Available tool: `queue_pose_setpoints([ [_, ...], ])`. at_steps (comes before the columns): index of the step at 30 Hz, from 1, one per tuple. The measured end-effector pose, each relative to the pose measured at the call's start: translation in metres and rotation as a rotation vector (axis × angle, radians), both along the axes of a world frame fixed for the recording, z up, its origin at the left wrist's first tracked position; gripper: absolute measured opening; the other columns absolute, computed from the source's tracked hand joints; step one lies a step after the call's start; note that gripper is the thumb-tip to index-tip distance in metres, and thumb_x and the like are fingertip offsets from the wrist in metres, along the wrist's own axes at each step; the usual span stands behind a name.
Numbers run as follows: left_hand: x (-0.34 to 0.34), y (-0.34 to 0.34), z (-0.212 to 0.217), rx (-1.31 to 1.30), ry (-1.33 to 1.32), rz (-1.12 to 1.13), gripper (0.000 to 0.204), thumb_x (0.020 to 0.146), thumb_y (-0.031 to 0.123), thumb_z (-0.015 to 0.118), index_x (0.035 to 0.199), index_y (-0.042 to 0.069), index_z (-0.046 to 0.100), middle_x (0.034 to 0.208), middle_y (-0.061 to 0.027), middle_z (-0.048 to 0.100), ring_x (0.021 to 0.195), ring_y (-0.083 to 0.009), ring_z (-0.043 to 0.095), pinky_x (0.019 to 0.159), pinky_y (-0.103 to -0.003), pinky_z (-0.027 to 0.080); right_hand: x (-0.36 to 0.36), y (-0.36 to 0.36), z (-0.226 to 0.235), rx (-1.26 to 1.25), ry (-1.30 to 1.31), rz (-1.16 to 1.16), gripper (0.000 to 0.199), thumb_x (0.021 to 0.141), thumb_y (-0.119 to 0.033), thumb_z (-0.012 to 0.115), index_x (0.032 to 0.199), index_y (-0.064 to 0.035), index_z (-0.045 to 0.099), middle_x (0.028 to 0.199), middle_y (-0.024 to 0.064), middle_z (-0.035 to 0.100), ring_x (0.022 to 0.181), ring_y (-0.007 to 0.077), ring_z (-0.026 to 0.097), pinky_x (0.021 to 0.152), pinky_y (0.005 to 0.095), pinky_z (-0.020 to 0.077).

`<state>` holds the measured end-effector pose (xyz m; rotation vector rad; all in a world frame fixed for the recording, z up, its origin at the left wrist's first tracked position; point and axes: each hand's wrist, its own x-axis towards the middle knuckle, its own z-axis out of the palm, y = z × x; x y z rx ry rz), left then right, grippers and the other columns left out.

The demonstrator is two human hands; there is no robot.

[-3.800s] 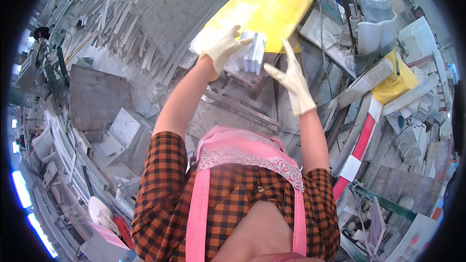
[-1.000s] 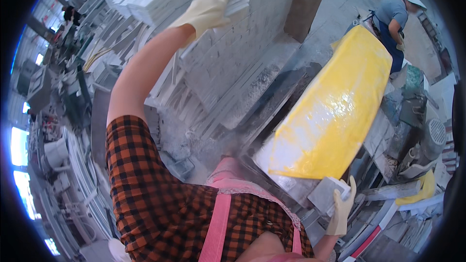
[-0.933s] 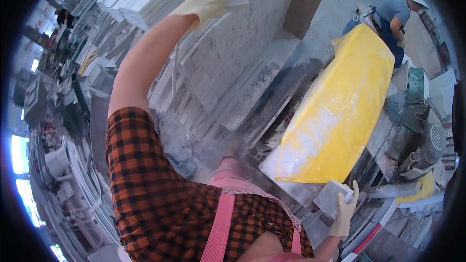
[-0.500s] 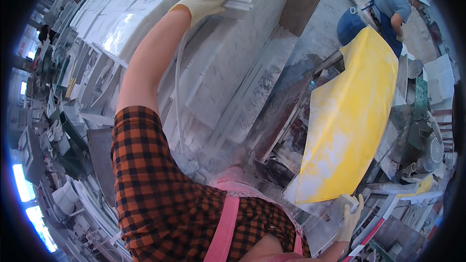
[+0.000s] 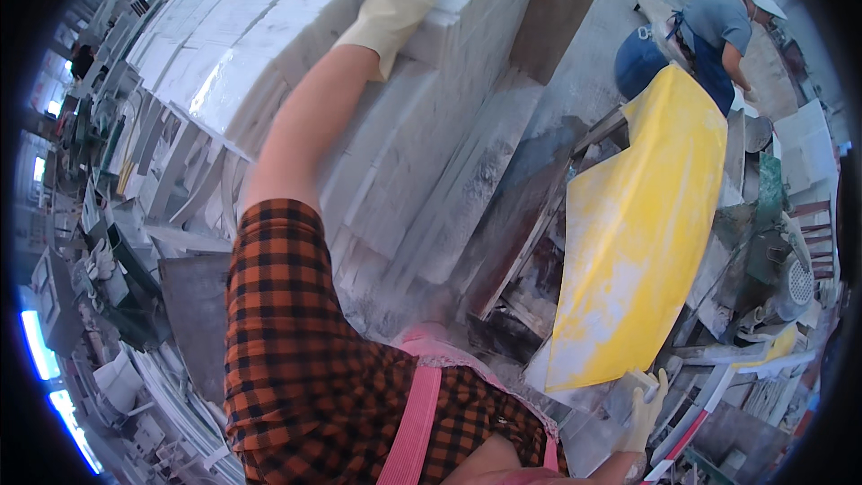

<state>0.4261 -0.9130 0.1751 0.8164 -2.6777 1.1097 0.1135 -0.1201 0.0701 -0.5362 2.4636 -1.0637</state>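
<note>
My left hand [image 5: 392, 16], in a cream rubber glove, reaches up to the near edge of a tall stack of white marble-like slabs [image 5: 296, 27]. Its fingers are smeared by motion, so whether they grip anything does not show. At the lower right my right hand [image 5: 643, 413], gloved alike, has its fingers round a small whitish block [image 5: 639, 383]. That block sits just below the lower edge of a yellow sheet [image 5: 642, 242], which is dusted with white powder.
A brown board [image 5: 566, 4] stands at the stack's far end. Beyond the yellow sheet, a person in a blue apron [image 5: 714, 27] bends over beside a blue rounded object [image 5: 639, 63]. Grey-green machinery [image 5: 768, 207] stands at right; stone offcuts [image 5: 189, 171] lean at left.
My left hand has shifted slightly right and down along the stack edge. The thin white strips beside its fingers no longer show clearly. My right hand still holds the small block.
</note>
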Motion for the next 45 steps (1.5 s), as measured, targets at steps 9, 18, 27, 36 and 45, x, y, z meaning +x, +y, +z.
queue_pose_setpoints([
  [9,-0.022,0.001,-0.024,0.491,0.270,0.085,0.078,0.075,0.003,0.067,0.148,-0.003,0.041,0.149,-0.0225,0.048,0.140,-0.0360,0.046,0.117,-0.040,0.036,0.000,0.001,-0.001,0.007,0.007,-0.021,0.077,0.081,0.002,0.060,0.155,-0.0094,0.039,0.137,0.0204,0.056,0.124,0.0296,0.058,0.107,0.0381,0.0456],
  [18,-0.075,0.068,-0.079,0.415,-0.349,-0.168,0.055,0.089,0.007,0.054,0.143,-0.002,0.050,0.146,-0.0217,0.054,0.138,-0.0318,0.051,0.120,-0.038,0.037,0.004,-0.006,0.002,-0.046,0.014,-0.019,0.080,0.081,0.003,0.061,0.156,-0.0094,0.036,0.139,0.0209,0.056,0.124,0.0295,0.058,0.107,0.0372,0.0456],
  [27,-0.054,0.025,-0.140,1.332,1.143,-0.058,0.042,0.106,0.014,0.043,0.144,-0.003,0.047,0.151,-0.0177,0.051,0.143,-0.0209,0.046,0.123,-0.028,0.030,0.003,-0.006,0.003,-0.019,0.001,-0.016,0.081,0.080,0.003,0.059,0.156,-0.0109,0.036,0.140,0.0239,0.055,0.126,0.0315,0.058,0.108,0.0385,0.0450],
  [36,-0.053,0.063,-0.051,0.326,-0.064,-0.173,0.047,0.095,0.010,0.055,0.140,-0.003,0.052,0.149,-0.0173,0.054,0.143,-0.0224,0.047,0.122,-0.036,0.032,0.016,-0.017,0.008,-0.050,0.023,-0.090,0.081,0.081,0.009,0.054,0.157,-0.0141,0.037,0.139,0.0224,0.056,0.124,0.0305,0.058,0.109,0.0376,0.0444],
  [45,-0.050,0.016,-0.085,0.283,0.340,0.138,0.057,0.093,0.013,0.053,0.146,-0.007,0.045,0.156,-0.0197,0.043,0.144,-0.0320,0.043,0.118,-0.040,0.037,0.008,-0.014,0.007,-0.106,-0.041,-0.055,0.081,0.081,0.006,0.056,0.157,-0.0136,0.036,0.140,0.0195,0.055,0.123,0.0272,0.057,0.106,0.0354,0.0452],
])
